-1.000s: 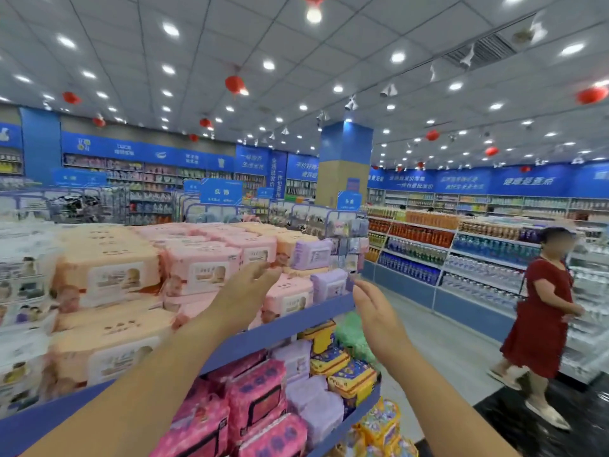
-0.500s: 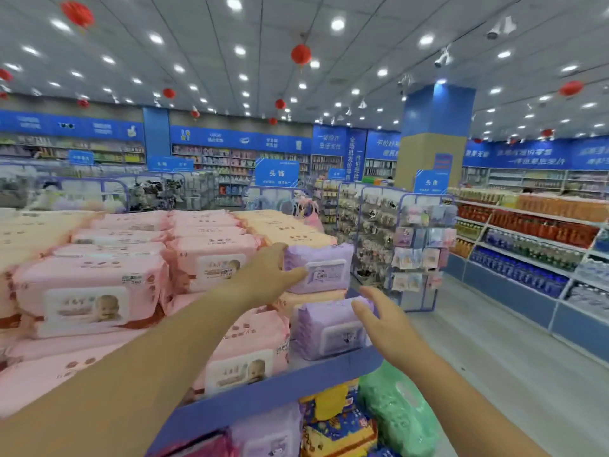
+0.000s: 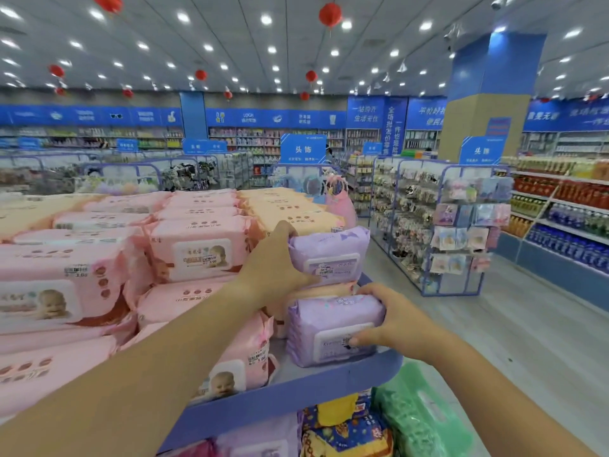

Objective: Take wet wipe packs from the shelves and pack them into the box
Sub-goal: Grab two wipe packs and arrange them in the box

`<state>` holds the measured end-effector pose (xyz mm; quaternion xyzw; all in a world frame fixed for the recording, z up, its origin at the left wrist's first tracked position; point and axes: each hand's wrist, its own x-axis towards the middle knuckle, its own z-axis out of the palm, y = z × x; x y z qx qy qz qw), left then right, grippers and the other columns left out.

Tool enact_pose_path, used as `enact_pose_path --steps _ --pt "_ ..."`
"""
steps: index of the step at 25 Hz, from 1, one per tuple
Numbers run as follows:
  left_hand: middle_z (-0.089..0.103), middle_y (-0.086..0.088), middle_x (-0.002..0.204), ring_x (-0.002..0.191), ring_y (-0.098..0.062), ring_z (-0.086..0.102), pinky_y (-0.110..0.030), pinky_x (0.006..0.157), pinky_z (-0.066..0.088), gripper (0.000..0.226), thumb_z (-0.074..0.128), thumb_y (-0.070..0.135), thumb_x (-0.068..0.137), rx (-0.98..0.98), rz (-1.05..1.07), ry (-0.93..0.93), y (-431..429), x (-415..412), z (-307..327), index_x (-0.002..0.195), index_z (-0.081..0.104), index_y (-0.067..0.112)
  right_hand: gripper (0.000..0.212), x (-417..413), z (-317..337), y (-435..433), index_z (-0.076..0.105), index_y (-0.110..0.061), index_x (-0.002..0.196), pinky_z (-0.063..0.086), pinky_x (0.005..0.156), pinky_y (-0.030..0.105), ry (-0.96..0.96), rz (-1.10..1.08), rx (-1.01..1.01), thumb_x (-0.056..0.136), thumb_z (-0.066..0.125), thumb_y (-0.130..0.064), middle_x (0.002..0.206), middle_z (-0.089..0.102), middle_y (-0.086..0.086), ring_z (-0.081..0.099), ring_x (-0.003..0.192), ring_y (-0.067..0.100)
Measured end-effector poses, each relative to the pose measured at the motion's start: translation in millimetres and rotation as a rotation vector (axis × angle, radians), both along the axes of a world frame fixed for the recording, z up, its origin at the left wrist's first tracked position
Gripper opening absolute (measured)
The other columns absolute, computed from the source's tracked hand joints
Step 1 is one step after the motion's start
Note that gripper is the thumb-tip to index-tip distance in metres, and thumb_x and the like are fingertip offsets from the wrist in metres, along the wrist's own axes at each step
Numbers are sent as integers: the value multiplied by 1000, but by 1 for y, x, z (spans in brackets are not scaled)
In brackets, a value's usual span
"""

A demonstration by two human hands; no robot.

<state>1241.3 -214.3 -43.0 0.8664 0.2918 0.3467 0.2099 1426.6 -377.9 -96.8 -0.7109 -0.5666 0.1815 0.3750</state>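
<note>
Two purple wet wipe packs sit at the right end of the top shelf. My left hand grips the left side of the upper purple pack, which rests on an orange pack. Around the right end of the lower purple pack my right hand is closed, thumb on its front label. Pink packs with a baby picture and orange packs fill the rest of the shelf. No box is in view.
A lower shelf holds pink, purple and patterned packs and a green pack. An aisle of grey floor runs to the right, past a rack of small accessories and drink shelves. A blue pillar stands behind.
Both hands reached forward and closed on the purple packs: the left on the upper one, the right on the lower one. The view has moved closer to the shelf.
</note>
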Motion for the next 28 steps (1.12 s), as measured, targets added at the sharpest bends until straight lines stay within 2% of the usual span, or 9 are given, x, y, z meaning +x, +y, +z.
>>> enact_pose_path --steps 6,9,12,14,16,20,24,26,28 --pt "64 -2 100 87 -20 67 -38 69 59 71 95 26 63 -26 -49 -267 -17 -37 18 112 44 20 49 -8 18 -9 65 -26 95 47 60 13 13 -81 271 59 97 -16 89 65 -10 62 72 -6" --pt "66 1 107 84 2 68 -18 70 57 74 97 15 63 -24 8 -458 -40 -94 50 115 45 18 48 -32 51 -21 66 -21 96 48 58 12 46 -36 349 60 96 -15 89 66 -8 61 69 -9" --pt "66 1 112 92 -1 69 -16 75 57 75 94 13 64 -50 102 -601 -65 -179 71 119 44 18 54 -82 72 -26 68 -18 103 52 59 15 142 27 371 57 95 -22 92 69 -6 65 71 -6" --pt "66 5 112 90 4 69 -15 70 57 75 92 15 63 -88 179 -685 -83 -242 70 121 44 17 63 -124 73 -26 70 -21 104 61 69 36 245 40 373 50 98 -39 98 73 1 72 86 14" --pt "65 6 111 89 3 68 -16 63 57 75 89 22 61 -110 291 -769 -107 -324 57 122 46 14 60 -181 66 -21 71 -20 99 59 71 55 307 69 378 50 97 -44 98 73 9 71 89 33" --pt "62 -1 125 108 -15 66 -31 80 58 84 91 34 61 -156 541 -781 -167 -505 13 131 46 18 32 -337 43 -13 70 -12 94 56 53 33 446 231 346 69 90 -15 91 74 12 72 70 19" --pt "67 -3 116 94 -6 68 -19 76 56 77 94 19 63 -150 754 -769 -242 -667 -18 124 49 10 44 -509 14 -17 71 -13 94 57 69 56 549 385 229 60 95 -26 95 76 11 72 85 40" --pt "69 -4 119 100 -11 70 -28 81 57 86 97 28 56 -177 875 -761 -290 -752 -36 126 50 12 54 -596 -6 -26 71 -9 97 54 70 63 586 473 161 56 95 -33 99 75 17 67 78 38" --pt "70 -3 115 91 -2 72 -21 75 58 77 93 16 63 -203 983 -764 -337 -834 -55 126 50 9 47 -683 -27 -37 69 -7 96 51 66 58 607 546 79 64 94 -29 100 72 23 62 74 32"
